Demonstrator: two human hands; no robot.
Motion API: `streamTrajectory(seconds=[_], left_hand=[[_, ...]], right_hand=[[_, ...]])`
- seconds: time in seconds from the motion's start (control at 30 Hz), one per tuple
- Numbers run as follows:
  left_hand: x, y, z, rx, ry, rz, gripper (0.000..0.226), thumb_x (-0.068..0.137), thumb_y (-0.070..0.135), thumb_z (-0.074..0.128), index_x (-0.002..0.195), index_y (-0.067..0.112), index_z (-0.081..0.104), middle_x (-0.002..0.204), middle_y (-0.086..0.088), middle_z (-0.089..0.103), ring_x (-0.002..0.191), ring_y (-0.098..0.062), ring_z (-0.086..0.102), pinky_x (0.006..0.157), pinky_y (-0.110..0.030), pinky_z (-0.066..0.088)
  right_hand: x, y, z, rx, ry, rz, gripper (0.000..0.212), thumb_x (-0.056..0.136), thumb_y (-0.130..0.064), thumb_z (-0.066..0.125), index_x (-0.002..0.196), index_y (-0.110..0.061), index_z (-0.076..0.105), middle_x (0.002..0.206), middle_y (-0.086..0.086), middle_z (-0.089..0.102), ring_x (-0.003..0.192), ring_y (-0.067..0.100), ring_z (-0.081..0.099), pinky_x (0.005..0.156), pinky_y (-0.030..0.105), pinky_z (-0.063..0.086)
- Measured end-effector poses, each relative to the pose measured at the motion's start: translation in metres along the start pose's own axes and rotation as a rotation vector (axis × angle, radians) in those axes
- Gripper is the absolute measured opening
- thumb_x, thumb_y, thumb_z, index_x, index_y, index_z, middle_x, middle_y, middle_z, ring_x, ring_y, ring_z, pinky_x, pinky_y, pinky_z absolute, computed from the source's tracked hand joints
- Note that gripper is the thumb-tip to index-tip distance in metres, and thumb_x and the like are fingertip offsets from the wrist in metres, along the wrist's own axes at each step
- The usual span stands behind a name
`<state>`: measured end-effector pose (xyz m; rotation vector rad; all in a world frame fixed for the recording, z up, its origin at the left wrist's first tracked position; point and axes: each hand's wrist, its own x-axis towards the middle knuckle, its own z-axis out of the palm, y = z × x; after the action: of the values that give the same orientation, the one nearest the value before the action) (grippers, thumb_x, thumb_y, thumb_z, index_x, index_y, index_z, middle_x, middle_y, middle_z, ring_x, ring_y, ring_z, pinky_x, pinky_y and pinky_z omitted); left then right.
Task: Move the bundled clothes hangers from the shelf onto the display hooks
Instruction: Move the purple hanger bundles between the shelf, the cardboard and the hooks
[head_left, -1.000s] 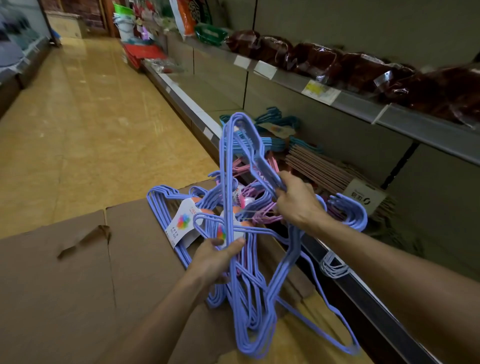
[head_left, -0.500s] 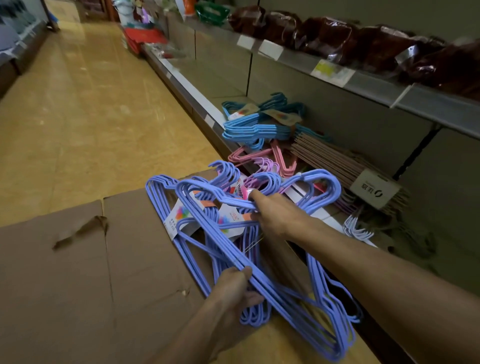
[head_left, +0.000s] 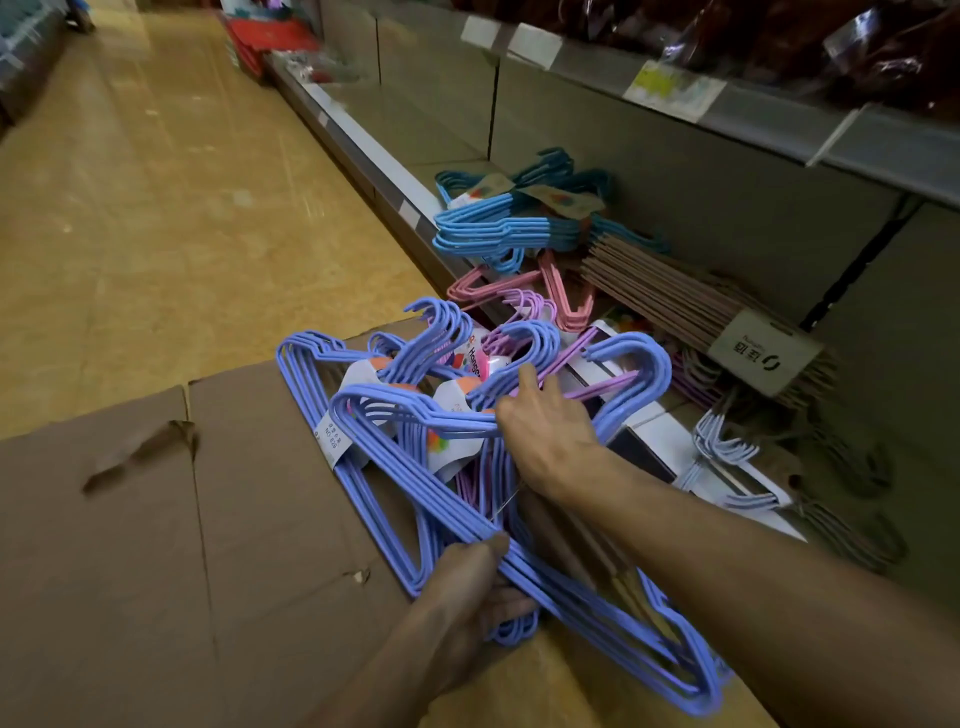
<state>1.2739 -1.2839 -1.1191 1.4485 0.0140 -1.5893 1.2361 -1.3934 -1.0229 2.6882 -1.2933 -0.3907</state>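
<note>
Step in hand: gathering, not hanging yet. The periwinkle hanger bundles (head_left: 415, 467) sit in both hands over the flattened cardboard (head_left: 156, 519), off the shelf (head_left: 675, 452). No display hooks in view.

Left hand (head_left: 467, 587): grip closed around the bottom bars of one bundle, thumb on top. Right hand (head_left: 545, 431): grip partly closed at the necks, fingers threaded among the hook ends; can't tell exactly which wires it has pinched.

Beyond the right grip: light blue bundles (head_left: 509, 228), pink hangers (head_left: 519, 291) and brown hangers (head_left: 691, 306) with a card tag, lying on the shelf.

Material: thin coated wire, smooth, triangular frames, curved hooks, paper label bands (head_left: 358, 379). Bundles look interlocked.

Next, I'd judge: align the hooks into one stack, lift, find the hooks. Snag risk is high.
</note>
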Motion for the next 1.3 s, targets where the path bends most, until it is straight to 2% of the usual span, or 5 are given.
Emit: streamTrajectory(seconds=[0.2,0.9,1.03,1.17,1.3], left_hand=[[-0.013,0.007,0.001,-0.011,0.001,0.089,0.028,0.100,0.022,0.057,0.107,-0.004,0.066,0.095,-0.022,0.075,0.080,-0.030,0.073,0.053,-0.031,0.058],[-0.185,0.115,-0.166,0.321,0.532,0.984,0.022,0.096,0.040,0.058,0.084,0.022,0.053,0.071,-0.008,0.048,0.057,-0.021,0.048,0.049,-0.031,0.047],[-0.212,0.118,-0.202,0.346,0.628,0.999,0.024,0.100,0.039,0.050,0.096,0.017,0.060,0.068,-0.003,0.045,0.053,-0.019,0.043,0.047,-0.030,0.039],[-0.227,0.116,-0.231,0.260,0.617,1.023,0.022,0.100,0.043,0.050,0.100,0.024,0.061,0.067,0.001,0.040,0.047,-0.014,0.037,0.044,-0.028,0.033],[-0.238,0.122,-0.254,0.094,0.595,1.009,0.025,0.102,0.037,0.048,0.110,0.017,0.061,0.061,0.004,0.034,0.039,-0.009,0.028,0.039,-0.024,0.027]], right_hand=[[-0.010,0.001,-0.025,-0.108,0.095,-0.073,0.026,0.100,-0.019,0.048,0.124,-0.020,0.057,0.121,0.009,0.058,0.113,0.037,0.057,0.097,0.049,0.037],[-0.051,-0.130,-0.167,0.968,0.194,-0.091,0.018,0.095,-0.021,0.050,0.098,-0.004,0.057,0.080,0.015,0.062,0.075,0.037,0.068,0.063,0.047,0.059],[-0.057,-0.166,-0.174,1.044,0.131,-0.133,0.026,0.098,-0.025,0.047,0.114,-0.005,0.050,0.079,0.009,0.056,0.057,0.023,0.056,0.038,0.022,0.039],[-0.065,-0.183,-0.198,0.963,0.075,-0.301,0.045,0.097,-0.040,0.056,0.126,-0.010,0.040,0.098,0.010,0.059,0.079,0.025,0.064,0.059,0.036,0.053],[-0.064,-0.179,-0.221,0.715,0.468,-0.494,0.047,0.095,-0.044,0.060,0.131,-0.015,0.049,0.113,0.010,0.064,0.103,0.027,0.061,0.083,0.037,0.049]])
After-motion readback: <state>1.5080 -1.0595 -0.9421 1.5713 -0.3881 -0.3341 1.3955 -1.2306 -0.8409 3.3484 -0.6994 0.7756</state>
